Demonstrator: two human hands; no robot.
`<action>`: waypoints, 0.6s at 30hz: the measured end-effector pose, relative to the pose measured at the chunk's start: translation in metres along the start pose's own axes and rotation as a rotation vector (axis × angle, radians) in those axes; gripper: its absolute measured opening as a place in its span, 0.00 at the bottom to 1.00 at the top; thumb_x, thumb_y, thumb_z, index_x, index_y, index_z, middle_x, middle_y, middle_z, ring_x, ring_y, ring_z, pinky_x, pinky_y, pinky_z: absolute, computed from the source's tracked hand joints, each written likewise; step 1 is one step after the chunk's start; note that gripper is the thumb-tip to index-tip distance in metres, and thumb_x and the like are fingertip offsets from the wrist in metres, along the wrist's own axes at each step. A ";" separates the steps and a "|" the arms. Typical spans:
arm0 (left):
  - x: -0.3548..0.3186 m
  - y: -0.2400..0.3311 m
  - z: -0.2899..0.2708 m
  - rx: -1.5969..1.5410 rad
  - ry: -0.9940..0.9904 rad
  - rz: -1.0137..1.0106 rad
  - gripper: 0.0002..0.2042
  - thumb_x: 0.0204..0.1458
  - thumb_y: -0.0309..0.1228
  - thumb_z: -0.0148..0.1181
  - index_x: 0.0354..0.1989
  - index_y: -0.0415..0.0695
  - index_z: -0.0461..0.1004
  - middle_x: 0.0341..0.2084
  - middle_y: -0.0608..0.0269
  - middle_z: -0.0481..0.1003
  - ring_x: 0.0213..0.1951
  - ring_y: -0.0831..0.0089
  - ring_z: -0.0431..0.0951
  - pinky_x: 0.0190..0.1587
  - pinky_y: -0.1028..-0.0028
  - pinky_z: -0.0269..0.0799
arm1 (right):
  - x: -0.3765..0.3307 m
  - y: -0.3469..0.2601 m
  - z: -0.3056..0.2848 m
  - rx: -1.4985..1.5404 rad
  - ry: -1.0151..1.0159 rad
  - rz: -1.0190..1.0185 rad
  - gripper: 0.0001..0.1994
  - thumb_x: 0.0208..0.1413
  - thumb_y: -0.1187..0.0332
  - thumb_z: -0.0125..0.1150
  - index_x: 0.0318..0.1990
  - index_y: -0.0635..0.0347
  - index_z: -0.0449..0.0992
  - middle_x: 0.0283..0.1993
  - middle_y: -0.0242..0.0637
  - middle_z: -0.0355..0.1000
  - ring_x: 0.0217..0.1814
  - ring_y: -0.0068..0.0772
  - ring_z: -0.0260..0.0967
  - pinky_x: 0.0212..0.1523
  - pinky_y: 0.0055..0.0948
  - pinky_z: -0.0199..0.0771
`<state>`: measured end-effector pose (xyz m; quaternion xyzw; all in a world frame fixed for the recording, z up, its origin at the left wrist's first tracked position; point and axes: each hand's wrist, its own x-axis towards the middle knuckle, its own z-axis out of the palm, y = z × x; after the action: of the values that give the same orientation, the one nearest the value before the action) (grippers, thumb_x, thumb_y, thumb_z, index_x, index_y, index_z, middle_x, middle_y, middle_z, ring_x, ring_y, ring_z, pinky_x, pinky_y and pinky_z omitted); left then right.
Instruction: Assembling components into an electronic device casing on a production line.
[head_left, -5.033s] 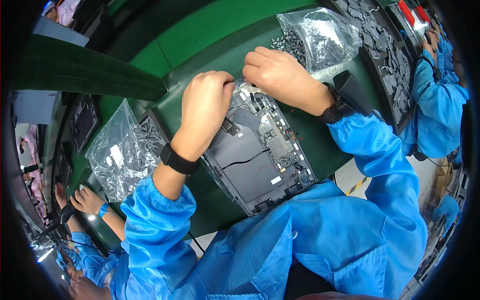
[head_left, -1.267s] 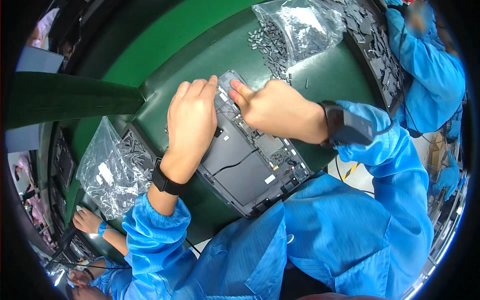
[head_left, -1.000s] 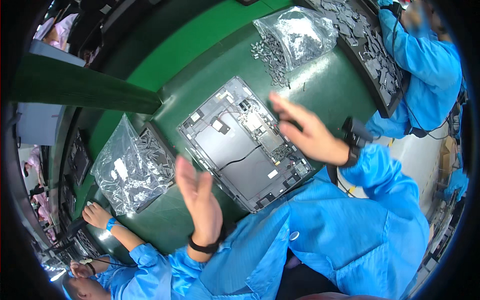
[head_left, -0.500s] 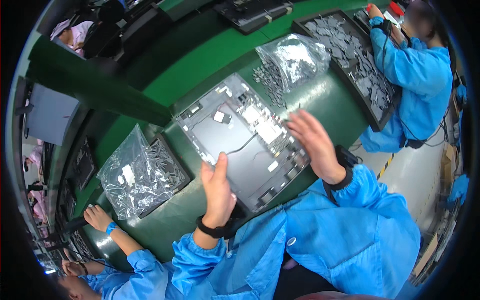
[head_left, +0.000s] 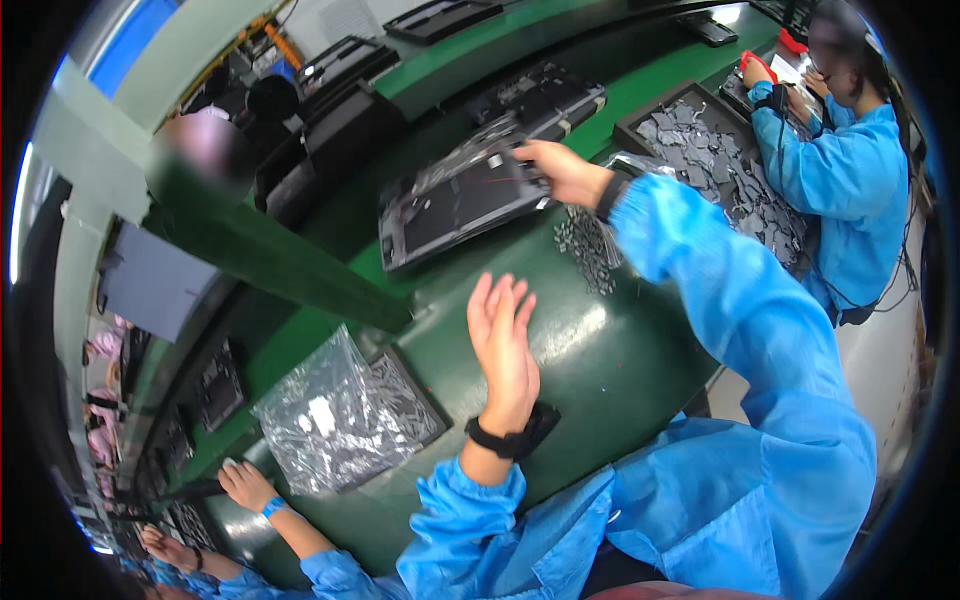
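Observation:
My right hand (head_left: 570, 172) reaches far across the bench and grips the right edge of a dark laptop base (head_left: 462, 208). That base is tilted above the far side of the bench, its inner side with boards and thin cables in view. Another dark laptop base (head_left: 560, 95) lies just behind it on the green conveyor surface. Nearer to me, my left hand (head_left: 505, 345) is raised over the green bench (head_left: 590, 370), fingers stretched out and nothing in them.
A clear plastic bag (head_left: 335, 410) overlaps a tray of small grey parts (head_left: 400, 390) at left. Small dark pieces (head_left: 587, 250) lie loose near a large tray of grey parts (head_left: 710, 150). A green post (head_left: 290, 255) rises at left. Co-workers sit on both sides (head_left: 845, 175).
The laptop base has gone from in front of me to the far side of the bench, carried by my right hand. My left hand has let go of it.

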<state>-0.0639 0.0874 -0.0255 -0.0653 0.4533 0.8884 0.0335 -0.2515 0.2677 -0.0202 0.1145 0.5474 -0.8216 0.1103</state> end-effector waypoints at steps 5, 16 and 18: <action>-0.010 0.005 -0.030 0.021 0.114 -0.036 0.21 0.61 0.26 0.50 0.62 0.36 0.58 0.51 0.49 0.70 0.50 0.62 0.74 0.54 0.64 0.71 | 0.110 0.029 0.075 -0.367 -0.109 -0.036 0.14 0.61 0.65 0.52 0.45 0.69 0.75 0.45 0.42 0.76 0.45 0.38 0.73 0.48 0.38 0.72; -0.009 -0.002 -0.061 0.004 0.140 -0.166 0.18 0.60 0.24 0.49 0.58 0.37 0.61 0.46 0.51 0.73 0.46 0.63 0.76 0.50 0.65 0.73 | 0.187 -0.093 -0.064 -1.903 0.367 -0.436 0.21 0.52 0.54 0.53 0.36 0.65 0.81 0.43 0.57 0.76 0.48 0.56 0.74 0.48 0.46 0.74; 0.002 -0.017 -0.033 -0.025 -0.002 -0.247 0.18 0.60 0.24 0.49 0.58 0.37 0.62 0.46 0.52 0.73 0.46 0.63 0.76 0.50 0.65 0.73 | 0.205 -0.128 -0.236 -1.638 0.678 -0.196 0.23 0.47 0.51 0.61 0.37 0.66 0.81 0.43 0.56 0.77 0.47 0.53 0.75 0.48 0.44 0.74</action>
<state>-0.0608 0.0703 -0.0586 -0.1205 0.4306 0.8830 0.1424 -0.4693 0.5224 -0.0598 0.1891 0.9734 -0.1005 -0.0812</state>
